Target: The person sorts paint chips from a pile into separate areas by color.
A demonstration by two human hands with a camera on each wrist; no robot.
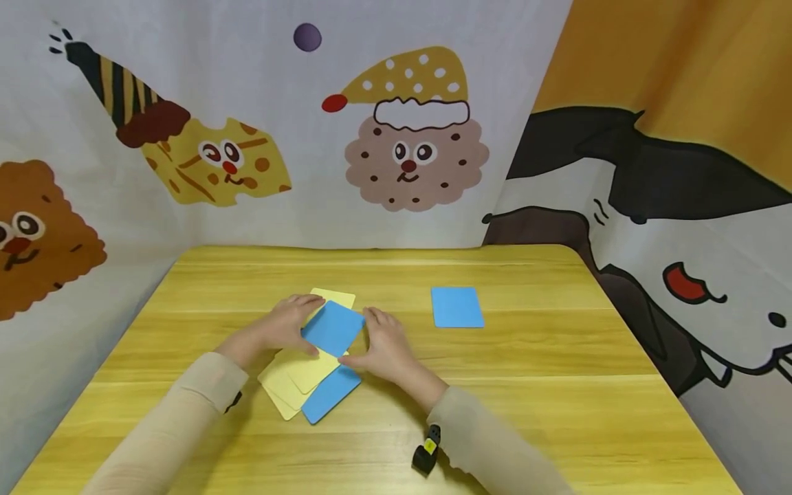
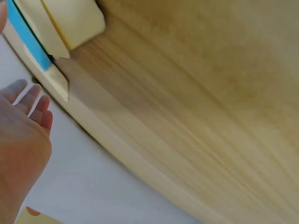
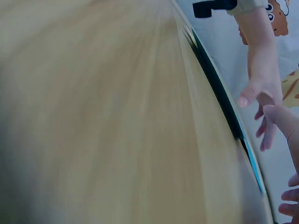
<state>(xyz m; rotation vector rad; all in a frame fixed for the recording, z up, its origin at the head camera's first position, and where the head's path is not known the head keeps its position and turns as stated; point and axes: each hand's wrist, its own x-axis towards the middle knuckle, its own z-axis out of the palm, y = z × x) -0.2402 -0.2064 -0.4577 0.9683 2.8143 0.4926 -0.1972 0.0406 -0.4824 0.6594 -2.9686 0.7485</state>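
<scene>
A square blue card (image 1: pixel 333 328) lies tilted over a loose pile of cards, between the two hands in the head view. My left hand (image 1: pixel 287 324) is at the card's left side, fingertips by its upper edge and thumb near its left corner. Facing it, my right hand (image 1: pixel 388 347) has its fingers near the right corner and thumb near the lower one. Both hands have spread, relaxed fingers. Yellow cards (image 1: pixel 281 385) and another blue card (image 1: pixel 331 395) fan out below. In the left wrist view, the left hand (image 2: pixel 23 135) shows nothing between its fingers.
Apart from the pile, a single blue card (image 1: pixel 458 307) lies to the right on the wooden table (image 1: pixel 526 399). One more yellow card (image 1: pixel 337 297) shows at the back of the pile. A curtain (image 1: pixel 247 220) with cartoon figures hangs behind the table's far edge.
</scene>
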